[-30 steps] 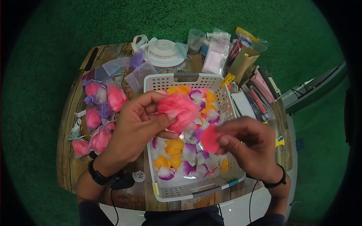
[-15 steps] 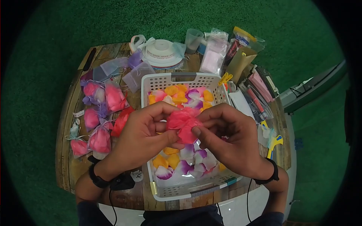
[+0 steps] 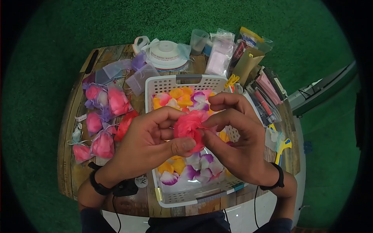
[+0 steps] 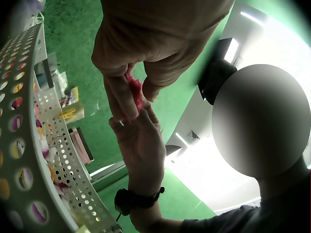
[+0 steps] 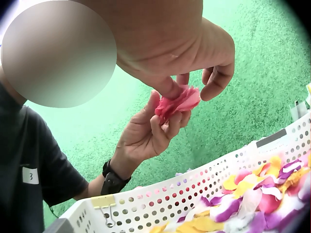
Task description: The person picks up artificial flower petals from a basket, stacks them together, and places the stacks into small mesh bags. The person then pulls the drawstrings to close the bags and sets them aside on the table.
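Note:
A bunch of pink petals [image 3: 190, 128] is held above a white perforated basket [image 3: 163, 196]. My left hand [image 3: 149, 141] grips the bunch from the left, its thumb across the front. From the right, my right hand [image 3: 241, 143] pinches the bunch's edge between thumb and index finger, its other fingers raised. In the right wrist view the pink petals [image 5: 177, 103] lie layered between both hands' fingertips. Yellow petals [image 3: 179, 165] and purple-white petals [image 3: 169, 178] lie in the basket below.
Filled pink pouches [image 3: 118, 101] and purple mesh bags [image 3: 143, 77] lie left of the basket. Ribbon rolls [image 3: 167, 56], a plastic cup [image 3: 199, 40] and packets [image 3: 221, 58] stand behind. A yellow-handled tool [image 3: 284, 146] lies at the right.
My right hand has brought a separate pink petal leftward to the bunch. Both hands now meet at it, and my right middle finger has lifted away. The view has shifted slightly.

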Demonstrator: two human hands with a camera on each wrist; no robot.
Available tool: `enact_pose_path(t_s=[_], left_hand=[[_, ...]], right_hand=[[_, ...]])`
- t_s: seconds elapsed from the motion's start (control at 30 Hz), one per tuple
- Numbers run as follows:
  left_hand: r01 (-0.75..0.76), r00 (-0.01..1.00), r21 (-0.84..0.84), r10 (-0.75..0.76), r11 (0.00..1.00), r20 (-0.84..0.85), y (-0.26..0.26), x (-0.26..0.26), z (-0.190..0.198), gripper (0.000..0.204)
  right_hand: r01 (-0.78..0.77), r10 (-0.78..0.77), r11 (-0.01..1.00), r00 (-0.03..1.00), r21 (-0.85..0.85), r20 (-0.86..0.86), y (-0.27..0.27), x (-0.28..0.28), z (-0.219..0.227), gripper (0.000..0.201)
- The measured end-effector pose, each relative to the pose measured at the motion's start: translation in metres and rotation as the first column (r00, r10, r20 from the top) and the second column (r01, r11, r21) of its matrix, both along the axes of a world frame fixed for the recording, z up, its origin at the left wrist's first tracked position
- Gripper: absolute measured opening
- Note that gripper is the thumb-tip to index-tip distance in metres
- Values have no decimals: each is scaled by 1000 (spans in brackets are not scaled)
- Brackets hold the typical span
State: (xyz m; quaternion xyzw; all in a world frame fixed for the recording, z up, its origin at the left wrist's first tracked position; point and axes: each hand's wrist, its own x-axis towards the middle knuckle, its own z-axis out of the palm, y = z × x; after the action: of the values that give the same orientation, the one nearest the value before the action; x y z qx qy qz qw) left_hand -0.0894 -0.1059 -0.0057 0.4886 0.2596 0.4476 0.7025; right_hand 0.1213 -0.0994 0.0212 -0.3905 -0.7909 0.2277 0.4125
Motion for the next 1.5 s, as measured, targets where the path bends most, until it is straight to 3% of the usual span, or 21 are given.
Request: enact_pose_path(t_s=[0.27, 0.33, 0.4, 0.47, 0.6, 0.67, 0.7, 0.77, 0.87, 0.97, 1.1, 1.17, 1.2, 1.27, 1.4, 1.47, 1.5], left_hand=[[-25, 1000, 88, 26, 996, -7, -5, 2, 1, 53], [1, 998, 105, 5, 994, -61, -8, 5, 5, 55], [11, 993, 120, 3, 993, -114, -12, 8, 7, 56], [-65, 977, 148, 92, 987, -190, -15, 10, 5, 53], [-94, 977, 163, 123, 982, -175, -15, 11, -2, 44], [-119, 981, 93, 132, 988, -141, -16, 10, 2, 34], [-125, 981, 96, 138, 987, -136, -16, 10, 6, 34], [-108, 964, 59, 119, 992, -236, -18, 7, 14, 29], [-115, 960, 108, 138, 988, -243, -18, 6, 14, 28], [-139, 960, 130, 166, 982, -227, -16, 4, 11, 27], [-143, 954, 153, 177, 978, -241, -16, 4, 7, 28], [-118, 951, 247, 181, 962, -251, -16, 6, 4, 29], [-132, 948, 249, 195, 960, -251, -15, 7, 4, 29], [-117, 953, 248, 179, 962, -244, -14, 8, 3, 29], [-111, 973, 188, 146, 976, -180, -12, 3, 3, 28], [3, 979, 122, 22, 993, -204, -13, -4, 3, 28], [-7, 977, 128, 34, 992, -209, -12, -5, 5, 28]], right_hand=[[28, -35, 996, 996, -84, -83, 1, -3, 0, 43], [7, -6, 998, 1000, -54, 15, 0, 1, 3, 41], [46, -47, 998, 999, -42, -24, 0, 2, -1, 40], [2, 3, 997, 998, -73, 60, -1, 2, 0, 37], [24, -16, 997, 994, -71, 111, -3, 1, 2, 36], [11, -13, 965, 1000, -263, -3, -4, 2, 2, 34], [7, -7, 966, 1000, -259, 1, -3, 3, 1, 34], [-85, 31, 922, 988, -378, -148, -2, 5, -1, 31], [-182, 69, 901, 957, -395, -283, -4, 4, -5, 29], [-212, 65, 859, 948, -467, -310, -7, 3, -2, 27], [-166, 59, 881, 968, -443, -245, -9, 3, 0, 23], [-116, 88, 929, 992, -352, -95, -10, 3, 6, 20], [-129, 102, 928, 990, -351, -95, -10, 4, 8, 20], [-91, 113, 964, 991, -250, 76, -9, 7, 11, 27], [-178, 174, 981, 983, -76, -55, -6, 8, -1, 23], [-186, 127, 913, 976, -363, -179, -12, 8, 6, 31], [-197, 139, 913, 973, -357, -183, -14, 8, 5, 31]])
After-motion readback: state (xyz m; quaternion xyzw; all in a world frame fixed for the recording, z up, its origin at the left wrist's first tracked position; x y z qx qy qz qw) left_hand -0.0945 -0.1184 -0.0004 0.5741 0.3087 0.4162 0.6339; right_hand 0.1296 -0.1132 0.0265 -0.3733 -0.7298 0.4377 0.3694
